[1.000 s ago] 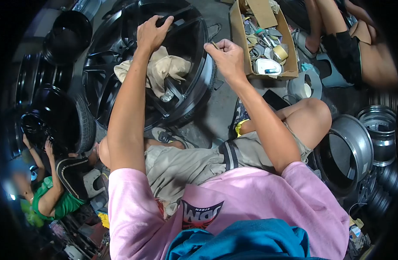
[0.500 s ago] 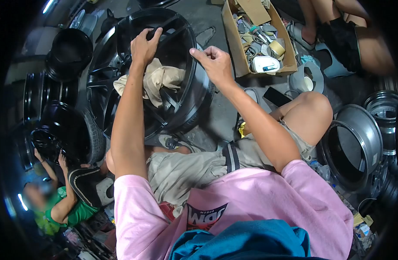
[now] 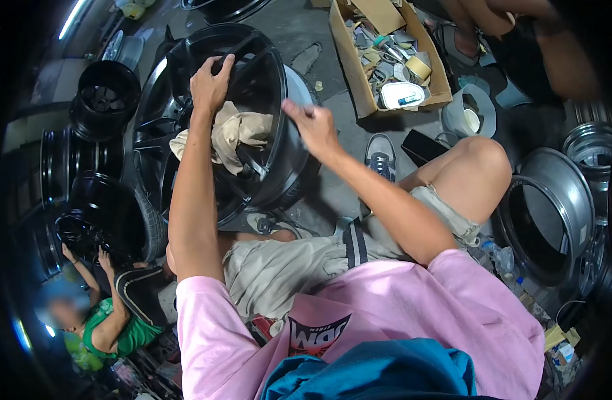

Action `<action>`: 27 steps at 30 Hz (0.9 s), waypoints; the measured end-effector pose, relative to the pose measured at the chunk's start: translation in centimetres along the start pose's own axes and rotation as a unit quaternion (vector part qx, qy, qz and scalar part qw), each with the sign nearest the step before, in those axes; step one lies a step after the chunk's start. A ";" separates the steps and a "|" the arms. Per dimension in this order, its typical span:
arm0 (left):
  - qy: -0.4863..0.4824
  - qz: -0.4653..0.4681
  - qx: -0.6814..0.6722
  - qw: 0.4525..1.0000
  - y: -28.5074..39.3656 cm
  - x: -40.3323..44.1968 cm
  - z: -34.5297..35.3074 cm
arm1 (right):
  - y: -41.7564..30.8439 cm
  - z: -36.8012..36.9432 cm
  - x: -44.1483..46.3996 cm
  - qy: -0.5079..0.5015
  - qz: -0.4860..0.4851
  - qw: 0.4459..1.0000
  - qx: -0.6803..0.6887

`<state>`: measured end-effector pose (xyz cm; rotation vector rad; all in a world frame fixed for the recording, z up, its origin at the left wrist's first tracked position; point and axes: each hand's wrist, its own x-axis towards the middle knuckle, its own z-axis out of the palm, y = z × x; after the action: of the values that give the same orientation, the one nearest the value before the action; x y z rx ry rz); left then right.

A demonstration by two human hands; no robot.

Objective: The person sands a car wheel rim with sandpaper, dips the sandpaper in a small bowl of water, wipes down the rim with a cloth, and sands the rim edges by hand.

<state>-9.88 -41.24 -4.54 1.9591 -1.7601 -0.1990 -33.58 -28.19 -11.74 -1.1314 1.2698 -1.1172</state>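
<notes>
A black multi-spoke wheel rim (image 3: 277, 100) stands tilted in front of me, resting on a tyre. My left hand (image 3: 211, 85) is closed around one of its upper spokes. At the right edge of the rim is my right hand (image 3: 314, 128), smeared by motion. Its thumb points at the lip and its fingers are curled; whatever may be in them is hidden. A beige cloth (image 3: 242, 133) lies bunched over the spokes, beneath my left forearm.
A cardboard box (image 3: 359, 90) full of tools and scraps stands ahead, with a translucent tub (image 3: 482, 110) beside it. Black rims (image 3: 102, 100) sit left, silver rims (image 3: 552, 193) right. A co-worker in green (image 3: 112, 327) handles a rim at lower left; another person's legs (image 3: 499, 27) show upper right.
My right hand has shifted slightly down along the rim's edge and is now blurred. My left hand keeps its hold on the spoke. The whole view has tilted a little.
</notes>
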 end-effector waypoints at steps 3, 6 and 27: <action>-0.001 -0.001 0.008 1.000 0.4 -0.1 -0.1 | -0.9 -0.4 4.4 0.042 -0.011 0.999 0.011; 0.009 0.001 0.015 1.000 0.4 0.0 -0.2 | -1.0 0.0 4.9 0.027 0.018 0.998 0.062; -0.046 0.094 0.007 0.995 8.3 -1.3 -4.3 | 1.9 -0.9 -7.4 -0.262 -0.041 0.950 -0.167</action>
<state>-15.68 -39.23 2.63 1.8065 -1.9959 -0.2152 -34.50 -20.59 -12.74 -1.6192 1.0107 -0.6014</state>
